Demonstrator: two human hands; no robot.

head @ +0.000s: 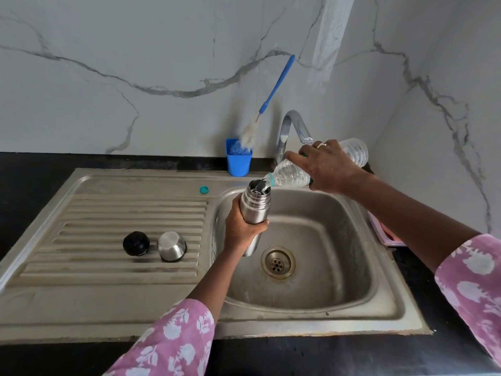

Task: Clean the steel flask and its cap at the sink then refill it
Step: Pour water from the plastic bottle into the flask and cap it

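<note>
Over the basin of the steel sink (108, 308), the right hand (328, 166) grips a clear plastic bottle (291, 173) tipped down, its mouth at the open top of the steel flask (254, 207). The left hand (241, 226) is wrapped around the flask's middle. On the drainboard the steel cap (171, 246) sits beside a black stopper (136, 243); a small teal lid (204, 189) lies near the basin's edge.

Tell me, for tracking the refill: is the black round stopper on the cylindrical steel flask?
No, the black round stopper lies on the ribbed draining board.
</note>
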